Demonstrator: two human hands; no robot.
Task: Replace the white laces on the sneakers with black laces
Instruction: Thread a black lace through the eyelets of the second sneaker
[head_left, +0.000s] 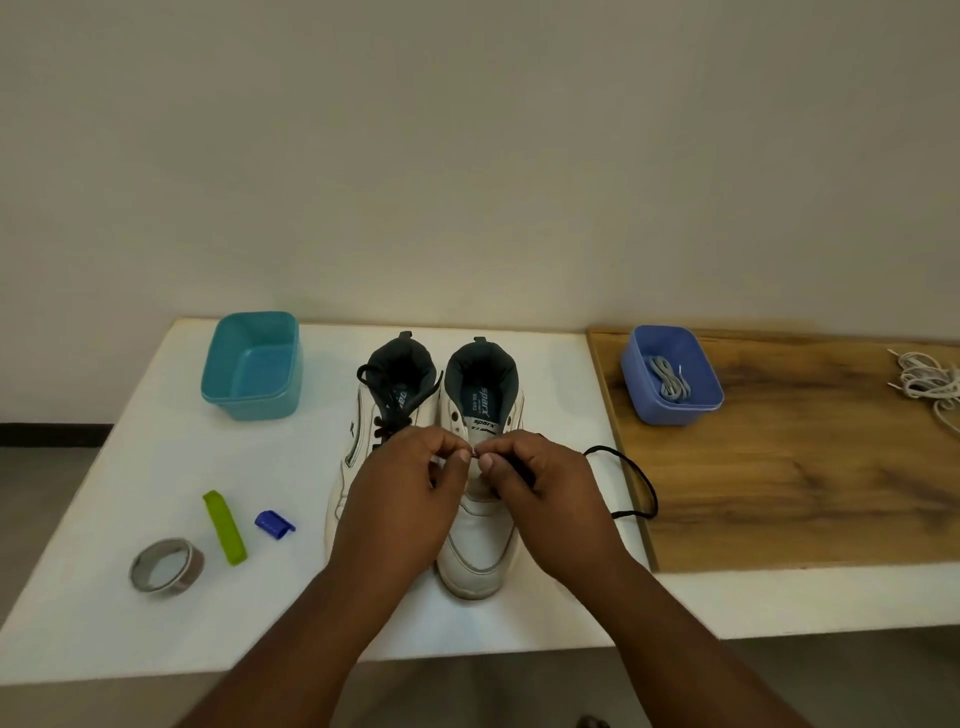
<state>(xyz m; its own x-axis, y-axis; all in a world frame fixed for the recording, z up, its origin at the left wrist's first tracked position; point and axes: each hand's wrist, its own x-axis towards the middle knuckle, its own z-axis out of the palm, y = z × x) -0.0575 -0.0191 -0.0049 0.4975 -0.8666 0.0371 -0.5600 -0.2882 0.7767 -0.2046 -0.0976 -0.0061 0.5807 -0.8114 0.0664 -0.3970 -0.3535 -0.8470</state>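
Sneakers: white pair, side by side at the middle of the counter, toes toward the near edge.
Left sneaker: already threaded with a black lace, loose ends draped over its collar.
Right sneaker: upper eyelets bare — lacing appears to be just beginning at the lower rows.
Black lace: loops out from under the right hand, trailing toward the wooden board on the counter's right side.
Left hand: fingers curled, thumb and forefinger pinching near the lace tip over the right sneaker's tongue; exactly what it pinches is too small to tell.
Right hand: fingers curled, pinching the black lace close to its tip.
Step in hand: judged to be feeding the lace tip into a lower eyelet of the right sneaker.
Next move calls for: steering the tip through the eyelet, then drawing slack from the trailing loop — evenly, without twisting.
White laces: heaped at the board's far right edge.
Blue tub: on the board, holds a grey lace.
Teal tub: far left corner.
Near left corner: tape roll, green clip, blue clip.
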